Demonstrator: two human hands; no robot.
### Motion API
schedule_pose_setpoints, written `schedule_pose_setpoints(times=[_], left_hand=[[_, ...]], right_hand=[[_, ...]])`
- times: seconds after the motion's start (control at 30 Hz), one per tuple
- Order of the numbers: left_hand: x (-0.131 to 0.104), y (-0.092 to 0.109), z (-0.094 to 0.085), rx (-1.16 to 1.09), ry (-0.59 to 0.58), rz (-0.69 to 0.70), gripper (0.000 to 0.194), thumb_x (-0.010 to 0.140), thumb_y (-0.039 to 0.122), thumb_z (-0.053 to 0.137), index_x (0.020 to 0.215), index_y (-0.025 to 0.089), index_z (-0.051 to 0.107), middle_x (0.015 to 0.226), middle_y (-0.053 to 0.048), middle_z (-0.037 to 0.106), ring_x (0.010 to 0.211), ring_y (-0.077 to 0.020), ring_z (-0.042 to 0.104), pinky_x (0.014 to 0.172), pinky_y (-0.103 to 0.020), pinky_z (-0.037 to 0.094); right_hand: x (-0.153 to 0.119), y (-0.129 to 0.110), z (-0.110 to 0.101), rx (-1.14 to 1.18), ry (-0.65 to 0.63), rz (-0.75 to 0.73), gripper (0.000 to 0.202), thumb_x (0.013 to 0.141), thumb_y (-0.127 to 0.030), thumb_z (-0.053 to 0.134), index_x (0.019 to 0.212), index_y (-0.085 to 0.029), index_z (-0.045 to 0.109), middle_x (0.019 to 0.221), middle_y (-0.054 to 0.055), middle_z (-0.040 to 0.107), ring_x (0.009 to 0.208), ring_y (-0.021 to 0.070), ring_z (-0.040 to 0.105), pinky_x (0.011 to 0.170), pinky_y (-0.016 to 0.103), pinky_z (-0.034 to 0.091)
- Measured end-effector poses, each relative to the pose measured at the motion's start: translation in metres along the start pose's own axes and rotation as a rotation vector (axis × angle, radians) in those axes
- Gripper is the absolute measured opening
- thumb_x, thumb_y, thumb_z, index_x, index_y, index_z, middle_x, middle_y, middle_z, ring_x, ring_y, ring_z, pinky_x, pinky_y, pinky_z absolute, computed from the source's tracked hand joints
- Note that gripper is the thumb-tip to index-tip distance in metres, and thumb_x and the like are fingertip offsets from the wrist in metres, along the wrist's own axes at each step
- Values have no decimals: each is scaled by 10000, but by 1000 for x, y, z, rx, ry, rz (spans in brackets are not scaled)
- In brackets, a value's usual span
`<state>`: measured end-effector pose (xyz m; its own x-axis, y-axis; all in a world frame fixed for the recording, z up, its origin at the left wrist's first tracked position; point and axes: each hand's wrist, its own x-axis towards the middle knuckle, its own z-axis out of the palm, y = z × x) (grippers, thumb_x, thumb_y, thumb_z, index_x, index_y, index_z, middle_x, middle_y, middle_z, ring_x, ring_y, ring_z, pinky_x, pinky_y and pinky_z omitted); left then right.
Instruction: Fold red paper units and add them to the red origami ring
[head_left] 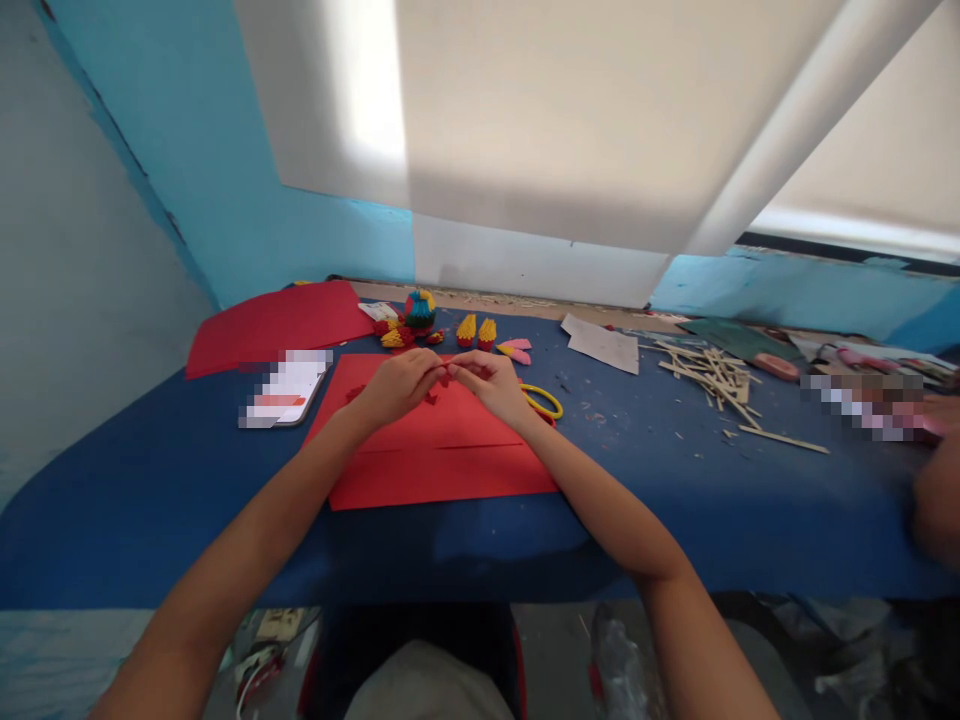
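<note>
My left hand and my right hand meet over red paper sheets on the blue table. Both hands are closed in a pinch on a small red paper piece between them. A few small folded red pieces lie on the sheets beside my left hand. Yellow-handled scissors, partly hidden, rest right of my right hand. Behind the hands stand a multicoloured folded-paper ball and two yellow-and-red paper pieces.
A phone lies at the left, near another red sheet. Thin wooden sticks are piled at the right, with grey paper beside them. Another person's arm shows at the right edge.
</note>
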<state>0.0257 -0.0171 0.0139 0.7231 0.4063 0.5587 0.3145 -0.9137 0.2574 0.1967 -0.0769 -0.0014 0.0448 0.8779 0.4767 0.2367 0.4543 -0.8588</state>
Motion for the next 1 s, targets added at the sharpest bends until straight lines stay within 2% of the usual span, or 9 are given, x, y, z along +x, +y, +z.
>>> schedule_pose_setpoints(times=[0.17, 0.4, 0.6, 0.8, 0.9, 1.0], left_hand=[[-1, -2, 2, 40, -13, 30, 280, 962, 265, 335, 792, 177, 540, 780, -67, 602, 751, -203, 573, 690, -291, 416], [-2, -3, -1, 72, -60, 60, 278, 954, 254, 348, 811, 176, 573, 768, -59, 620, 734, -195, 581, 667, -281, 401], [-2, 1, -6, 86, -71, 21, 233, 870, 241, 438, 704, 186, 593, 690, -42, 637, 633, -167, 560, 579, -263, 357], [-3, 6, -5, 74, -34, -20, 218, 782, 250, 498, 586, 190, 574, 594, -32, 612, 583, -166, 534, 534, -269, 315], [-3, 7, -2, 42, 6, -58, 225, 772, 229, 475, 566, 194, 559, 584, -25, 611, 588, -162, 534, 545, -268, 331], [-3, 7, 0, -3, 61, -115, 242, 802, 223, 439, 612, 190, 584, 639, -35, 641, 626, -163, 555, 591, -266, 375]], right_hand=[[0, 0, -4, -198, -38, -91, 172, 841, -320, 556, 856, -187, 664, 815, 33, 698, 745, 147, 633, 665, 254, 471], [1, -4, -7, -505, -100, -288, 140, 866, -218, 482, 815, -175, 605, 789, 36, 658, 714, 138, 584, 660, 248, 427], [0, -7, -6, -784, -176, -392, 91, 866, -243, 569, 833, -173, 616, 788, 51, 660, 726, 158, 572, 685, 268, 383], [-3, -13, -2, -1061, -203, -454, 164, 888, -247, 536, 790, -157, 633, 779, 80, 673, 738, 186, 589, 696, 316, 336], [-5, -14, 2, -969, -147, -387, 147, 872, -230, 538, 782, -167, 636, 782, 74, 679, 753, 188, 607, 709, 317, 363], [-5, -12, 4, -640, -53, -254, 109, 861, -256, 558, 850, -186, 641, 836, 53, 692, 777, 169, 627, 713, 289, 427]])
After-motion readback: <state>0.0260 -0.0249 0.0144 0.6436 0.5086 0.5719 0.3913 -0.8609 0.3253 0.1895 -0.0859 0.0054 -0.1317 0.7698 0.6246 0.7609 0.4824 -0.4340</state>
